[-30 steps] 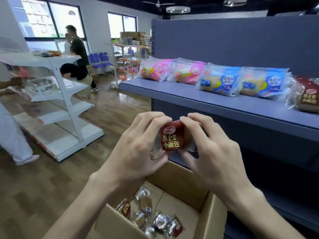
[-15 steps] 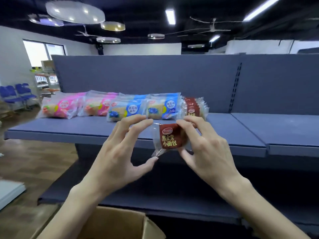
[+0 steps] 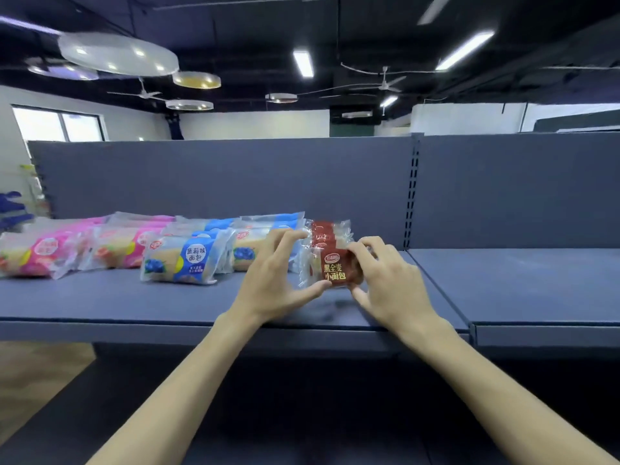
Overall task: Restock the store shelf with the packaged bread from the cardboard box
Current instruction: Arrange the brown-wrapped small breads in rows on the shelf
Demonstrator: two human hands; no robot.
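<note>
You are holding a small red-labelled clear-wrapped bread packet (image 3: 335, 268) between both hands over the dark blue metal shelf board (image 3: 167, 300). Your left hand (image 3: 271, 280) is pinching its left edge between thumb and spread fingers; your right hand (image 3: 389, 280) is clamped on its right side, fingers curled over the top. The packet is sitting low over the board, toward the right end of this board and about midway between its front lip and the back panel; whether its bottom is touching yet, you cannot tell.

Right behind it, a short row of matching red packets (image 3: 327, 234) is standing against each other. To their left, the blue-labelled bread packs (image 3: 183, 261) are lying in rows, and the pink-labelled bread packs (image 3: 43, 251) are filling the left end.

To do this step well, you are probably best easing the packet back until it is touching the red one behind, label facing the front lip and upright. Keep the pinch light, since the wrapper is soft and will likely crumple. Let go with both hands together so it is not tipping forward.
</note>
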